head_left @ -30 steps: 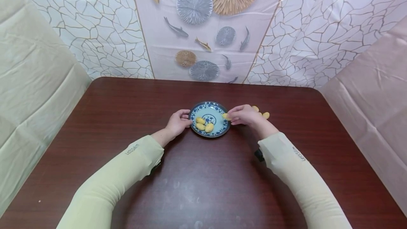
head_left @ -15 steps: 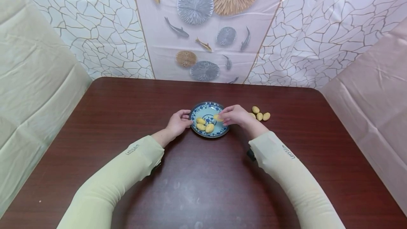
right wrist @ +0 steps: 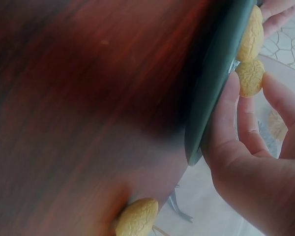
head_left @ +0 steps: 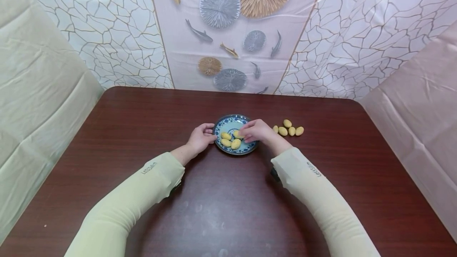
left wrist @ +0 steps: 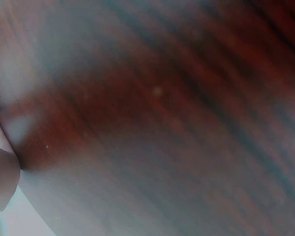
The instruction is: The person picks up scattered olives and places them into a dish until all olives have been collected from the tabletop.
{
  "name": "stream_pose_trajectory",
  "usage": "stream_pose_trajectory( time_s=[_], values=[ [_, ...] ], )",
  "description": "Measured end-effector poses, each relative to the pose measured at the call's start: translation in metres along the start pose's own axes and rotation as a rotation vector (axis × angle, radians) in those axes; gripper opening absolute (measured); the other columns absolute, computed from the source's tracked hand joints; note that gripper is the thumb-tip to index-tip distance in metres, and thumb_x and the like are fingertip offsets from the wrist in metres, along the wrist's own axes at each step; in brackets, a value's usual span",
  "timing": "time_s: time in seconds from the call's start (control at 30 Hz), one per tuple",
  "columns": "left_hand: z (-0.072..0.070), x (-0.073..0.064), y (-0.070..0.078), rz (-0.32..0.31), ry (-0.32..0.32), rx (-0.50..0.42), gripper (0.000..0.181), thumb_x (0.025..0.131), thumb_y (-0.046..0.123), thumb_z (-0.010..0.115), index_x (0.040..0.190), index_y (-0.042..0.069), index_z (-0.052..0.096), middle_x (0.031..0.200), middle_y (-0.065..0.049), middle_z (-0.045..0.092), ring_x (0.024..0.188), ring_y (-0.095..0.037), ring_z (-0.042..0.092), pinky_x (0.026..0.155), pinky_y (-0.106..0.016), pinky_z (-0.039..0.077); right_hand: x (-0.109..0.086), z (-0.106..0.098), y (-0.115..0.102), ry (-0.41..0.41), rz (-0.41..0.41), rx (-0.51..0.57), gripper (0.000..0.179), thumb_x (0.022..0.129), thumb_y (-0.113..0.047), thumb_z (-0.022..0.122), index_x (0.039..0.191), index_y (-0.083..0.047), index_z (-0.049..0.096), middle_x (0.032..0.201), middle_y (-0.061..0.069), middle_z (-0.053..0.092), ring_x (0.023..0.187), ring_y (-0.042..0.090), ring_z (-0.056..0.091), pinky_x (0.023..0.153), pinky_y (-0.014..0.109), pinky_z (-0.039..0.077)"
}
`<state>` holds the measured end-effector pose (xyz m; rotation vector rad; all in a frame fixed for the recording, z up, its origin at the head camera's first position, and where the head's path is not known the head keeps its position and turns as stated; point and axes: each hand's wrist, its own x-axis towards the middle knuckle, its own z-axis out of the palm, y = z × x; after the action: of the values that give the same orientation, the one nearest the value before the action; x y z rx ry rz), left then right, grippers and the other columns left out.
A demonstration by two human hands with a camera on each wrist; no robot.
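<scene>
A blue-and-white patterned plate sits on the table, bearing several wrinkled yellow potato-like ovals. At the plate's left rim my left hand grips the edge, thumb to the near side and fingers beyond; the left wrist view shows only part of that hand. My right hand reaches over the right side of the plate. Thumb and a finger of the right hand pinch one yellow oval, low over the plate and right beside another oval. The plate's dark outer side faces that camera.
Just right of the plate, several more yellow ovals lie loosely grouped on the dark red-brown table, close to my right wrist. A patterned cloth backdrop hangs behind the table's far edge, with pale cloth at the sides.
My right hand has moved left from the plate's right rim toward its middle, carrying the yellow oval in and down beside the others. The loose ovals at right are uncovered. My left hand stays put.
</scene>
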<state>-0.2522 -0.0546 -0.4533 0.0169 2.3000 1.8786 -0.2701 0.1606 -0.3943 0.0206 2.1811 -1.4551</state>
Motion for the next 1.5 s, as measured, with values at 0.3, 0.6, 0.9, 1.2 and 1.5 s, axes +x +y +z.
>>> stream_pose_trajectory(
  time_s=[0.3,0.6,0.9,1.2,1.5],
  values=[
    [0.003,-0.007,0.014,-0.053,0.018,0.032,0.046,0.085,-0.003,0.061,0.130,-0.004,0.048,0.112,-0.020,0.053,0.097,-0.023,0.058,0.078,-0.028,0.058,0.003,0.004,0.002,0.019,0.036,-0.043,0.031,0.084,-0.004,0.063,0.112,0.011,0.059,0.068,-0.003,0.062,0.060,0.009,0.058,0.063,0.022,0.057],
    [0.002,-0.014,0.022,-0.058,0.013,0.042,0.047,0.086,-0.003,0.059,0.131,-0.004,0.047,0.113,-0.020,0.053,0.097,-0.023,0.057,0.079,-0.027,0.057,0.003,0.005,0.000,0.037,0.051,-0.121,0.031,0.083,-0.007,0.066,0.110,0.007,0.062,0.072,0.001,0.060,0.066,0.011,0.058,0.064,0.024,0.058],
    [0.002,-0.013,0.019,-0.068,0.012,0.038,0.047,0.087,-0.001,0.059,0.132,-0.003,0.047,0.117,-0.021,0.052,0.102,-0.026,0.057,0.082,-0.029,0.057,-0.002,-0.003,-0.006,0.036,0.063,-0.064,0.033,0.087,-0.007,0.062,0.116,0.008,0.057,0.076,0.003,0.062,0.067,0.012,0.060,0.070,0.029,0.060],
    [0.002,-0.013,0.020,-0.072,0.009,0.040,0.047,0.087,-0.001,0.059,0.133,-0.003,0.046,0.119,-0.021,0.051,0.104,-0.027,0.056,0.084,-0.029,0.056,-0.012,-0.034,-0.007,0.035,0.022,0.043,0.040,0.093,-0.011,0.056,0.126,0.011,0.049,0.081,0.003,0.064,0.071,0.011,0.061,0.070,0.025,0.059],
    [0.002,-0.014,0.020,-0.073,0.008,0.035,0.047,0.087,-0.001,0.059,0.132,-0.003,0.046,0.117,-0.020,0.051,0.102,-0.025,0.056,0.083,-0.028,0.056,-0.024,-0.072,0.001,0.049,0.057,0.091,0.049,0.096,-0.019,0.051,0.137,0.006,0.038,0.129,0.021,0.049,0.103,0.021,0.058,0.081,0.023,0.057]
  ],
)
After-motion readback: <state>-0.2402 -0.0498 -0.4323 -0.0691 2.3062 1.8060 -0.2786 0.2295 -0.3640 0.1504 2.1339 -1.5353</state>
